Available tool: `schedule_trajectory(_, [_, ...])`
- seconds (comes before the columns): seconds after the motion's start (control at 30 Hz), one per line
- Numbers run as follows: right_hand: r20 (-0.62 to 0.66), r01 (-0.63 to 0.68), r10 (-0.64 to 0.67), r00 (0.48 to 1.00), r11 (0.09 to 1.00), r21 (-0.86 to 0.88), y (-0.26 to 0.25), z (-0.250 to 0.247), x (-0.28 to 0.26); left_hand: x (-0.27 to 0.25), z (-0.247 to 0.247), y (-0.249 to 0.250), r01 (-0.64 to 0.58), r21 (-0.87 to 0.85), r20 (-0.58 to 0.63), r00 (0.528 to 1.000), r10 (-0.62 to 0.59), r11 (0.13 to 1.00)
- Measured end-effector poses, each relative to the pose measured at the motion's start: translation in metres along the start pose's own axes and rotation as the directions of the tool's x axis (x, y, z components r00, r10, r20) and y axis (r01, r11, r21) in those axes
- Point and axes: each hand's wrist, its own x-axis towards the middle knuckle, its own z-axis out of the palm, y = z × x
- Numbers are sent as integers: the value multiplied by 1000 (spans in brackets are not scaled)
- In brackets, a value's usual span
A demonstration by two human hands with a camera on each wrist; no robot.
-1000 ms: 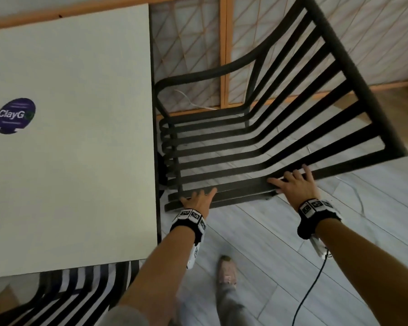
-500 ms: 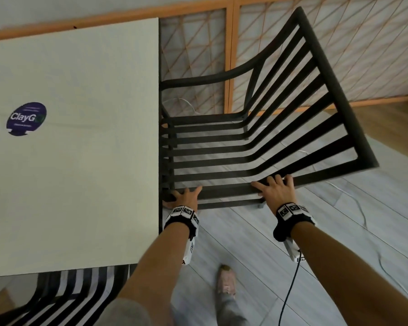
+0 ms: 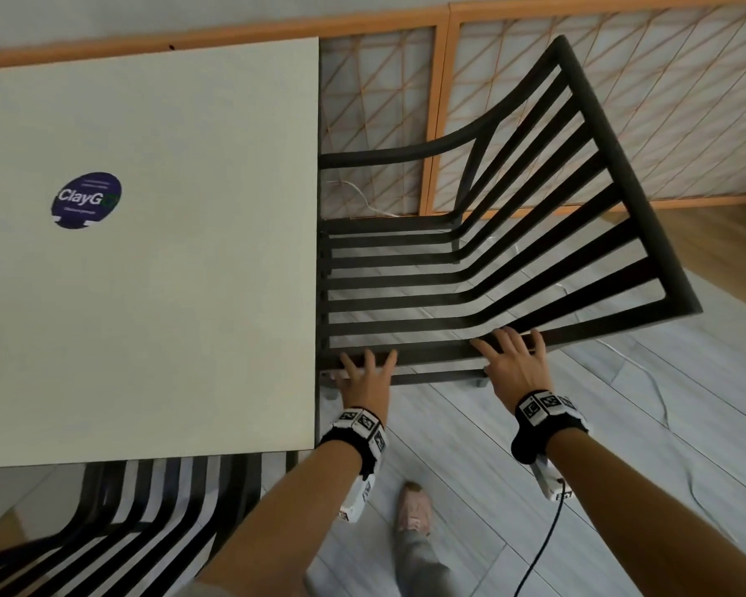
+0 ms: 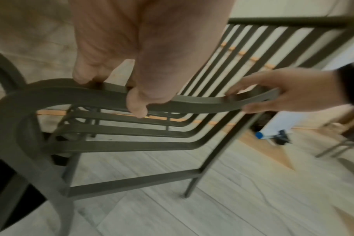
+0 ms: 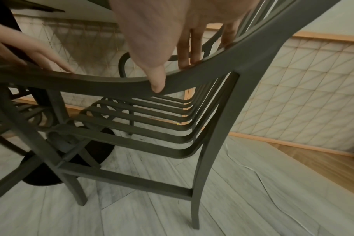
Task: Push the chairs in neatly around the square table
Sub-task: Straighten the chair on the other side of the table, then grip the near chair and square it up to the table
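Note:
A black slatted armchair (image 3: 492, 273) stands at the right side of the square cream table (image 3: 169, 295), its seat front at the table's edge and its back leaning away to the right. Both hands are on the near armrest (image 3: 440, 359). My left hand (image 3: 365, 377) holds the armrest near the table, fingers over the rail and thumb on its near side (image 4: 137, 108). My right hand (image 3: 513, 364) grips the same rail by the backrest, with the thumb (image 5: 158, 86) pressed on the near face. A second black chair (image 3: 147, 510) sits tucked under the table's near side.
A wood-framed lattice screen (image 3: 621, 122) runs close behind the chair and table. The table's black round base (image 5: 71, 159) lies under the chair's front legs. A white cable (image 3: 647, 381) trails on the grey plank floor to the right. My foot (image 3: 414, 506) stands between my arms.
The chair has swung from an angled stance to square with the table, and its seat front has moved left to the table's edge. Both hands stayed on the near armrest.

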Motion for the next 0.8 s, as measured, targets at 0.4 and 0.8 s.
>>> schedule_trajectory(0.4, [160, -23, 3, 987, 992, 121, -129, -25, -129, -211, -39, -112, -275, -169, 400, 859, 321, 947])
schedule_trajectory(0.8, [221, 153, -307, 926, 838, 524, -366, -43, -246, -379, -23, -339, -154, 44, 445, 887, 118, 987])
